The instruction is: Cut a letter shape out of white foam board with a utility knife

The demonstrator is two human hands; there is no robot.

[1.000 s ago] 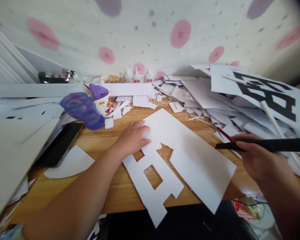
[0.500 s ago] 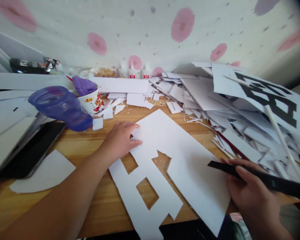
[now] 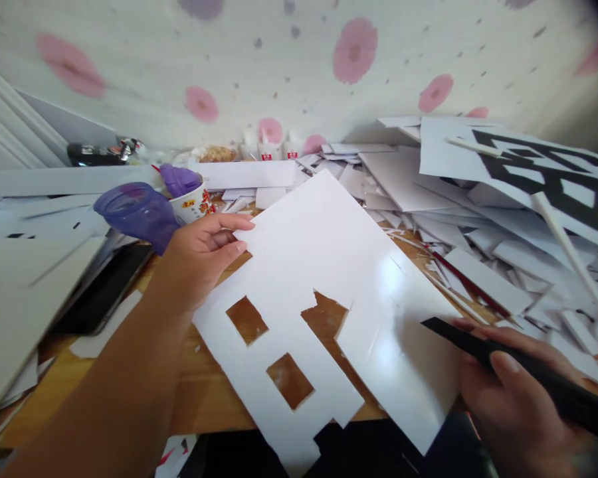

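A white foam board (image 3: 323,232) with cut-out square and slot-shaped openings is tilted up off the wooden table in front of me. My left hand (image 3: 192,259) pinches its left edge between thumb and fingers. In my right hand (image 3: 521,401) lies a black utility knife (image 3: 538,375), its tip pointing left above the board's right part. The fingers of that hand are also close against the board's right edge; whether they grip it is hidden.
Offcuts and stacked sheets (image 3: 403,179) pile up on the right, under a sheet printed with black shapes (image 3: 448,159). A purple translucent vessel (image 3: 139,212), a paper cup (image 3: 189,202) and a black phone (image 3: 107,292) are at left. Small white bottles (image 3: 266,149) stand by the wall.
The far side of the board has come up off the table and tilts toward me. My left hand has risen with its edge. The knife stays in my right hand.
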